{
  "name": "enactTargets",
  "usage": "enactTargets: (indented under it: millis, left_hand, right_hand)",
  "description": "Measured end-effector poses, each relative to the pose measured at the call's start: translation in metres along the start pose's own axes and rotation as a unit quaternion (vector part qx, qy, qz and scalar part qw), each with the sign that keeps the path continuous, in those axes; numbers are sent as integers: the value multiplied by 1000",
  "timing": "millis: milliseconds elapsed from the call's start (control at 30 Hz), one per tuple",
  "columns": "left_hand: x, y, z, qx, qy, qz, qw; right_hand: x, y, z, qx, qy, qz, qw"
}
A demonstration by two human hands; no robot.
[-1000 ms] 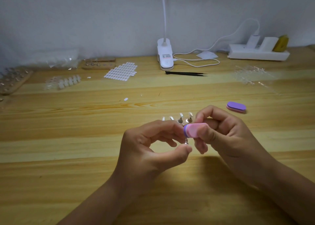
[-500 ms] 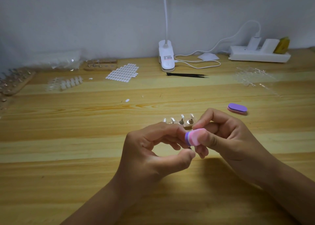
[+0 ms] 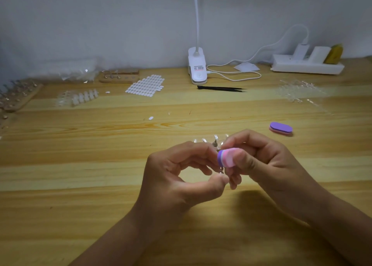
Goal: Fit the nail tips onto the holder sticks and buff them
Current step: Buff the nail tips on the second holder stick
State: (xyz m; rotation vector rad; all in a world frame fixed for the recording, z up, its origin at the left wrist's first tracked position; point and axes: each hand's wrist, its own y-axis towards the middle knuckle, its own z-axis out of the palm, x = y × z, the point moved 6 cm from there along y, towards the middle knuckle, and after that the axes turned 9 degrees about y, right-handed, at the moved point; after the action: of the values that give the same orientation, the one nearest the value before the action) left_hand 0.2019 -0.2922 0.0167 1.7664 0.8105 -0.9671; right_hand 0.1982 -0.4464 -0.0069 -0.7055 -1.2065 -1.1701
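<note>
Above the counter (image 3: 80, 165), a holder stick (image 3: 221, 171) is pinched upright by the left hand (image 3: 177, 175); a buffer block (image 3: 226, 157), gripped by the right hand (image 3: 267, 165), is pressed against its right side.

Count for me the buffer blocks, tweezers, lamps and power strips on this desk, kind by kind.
Buffer blocks: 2, the held buffer block in the right hand and the loose buffer block on the desk
Black tweezers: 1
Clip lamp: 1
Power strip: 1
Total: 5
</note>
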Motion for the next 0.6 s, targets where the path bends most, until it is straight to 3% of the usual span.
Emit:
enactTargets:
  millis: [133,233,400,500,600]
  left_hand:
    - [4,0,-3,-17,-14,-14,1000]
    - [2,1,-2,-10,-3,-8,1000]
    - [2,-1,1,-2,23,1,1000]
    - [5,1,1,-6,0,-14,1000]
    - [2,0,3,9,2,6,1000]
  right_hand:
    - [4,3,-14,-46,9,4,999]
    - [3,1,-7,-15,75,-3,997]
    - [6,0,-4,-13,1,-12,1000]
    - [7,0,-8,-27,29,-16,999]
    - [5,-1,1,8,40,-20,999]
